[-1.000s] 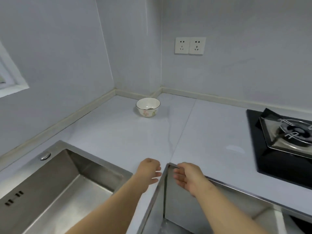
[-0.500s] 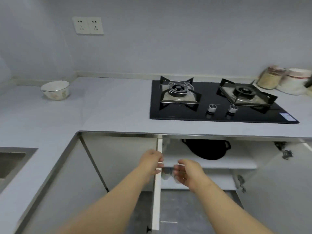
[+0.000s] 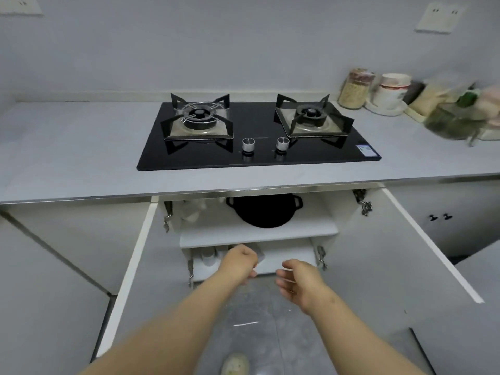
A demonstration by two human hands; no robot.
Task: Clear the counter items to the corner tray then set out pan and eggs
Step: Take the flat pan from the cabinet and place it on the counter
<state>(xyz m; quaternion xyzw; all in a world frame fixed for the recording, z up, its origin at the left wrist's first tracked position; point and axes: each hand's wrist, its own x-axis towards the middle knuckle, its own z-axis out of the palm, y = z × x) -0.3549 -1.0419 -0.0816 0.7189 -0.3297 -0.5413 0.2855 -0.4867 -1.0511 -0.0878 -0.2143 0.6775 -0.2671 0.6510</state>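
A black pan (image 3: 263,211) with two small side handles sits on the upper shelf (image 3: 257,235) of the cabinet under the hob. Both cabinet doors stand wide, the left door (image 3: 130,266) and the right door (image 3: 405,253). My left hand (image 3: 240,262) hovers in front of the lower shelf with fingers loosely curled, holding nothing. My right hand (image 3: 300,282) hangs beside it, relaxed and empty. Both hands are below the pan and apart from it. No eggs are in view.
A black two-burner gas hob (image 3: 257,136) is set into the grey counter (image 3: 67,158). At the back right stand a jar (image 3: 354,89), stacked white bowls (image 3: 389,93) and bagged greens (image 3: 454,117). Small white bottles (image 3: 208,257) sit on the lower shelf.
The view has swung right from the corner bowl to the hob. My left hand has let go of the left door, which now stands fully open; both hands are lower and empty.
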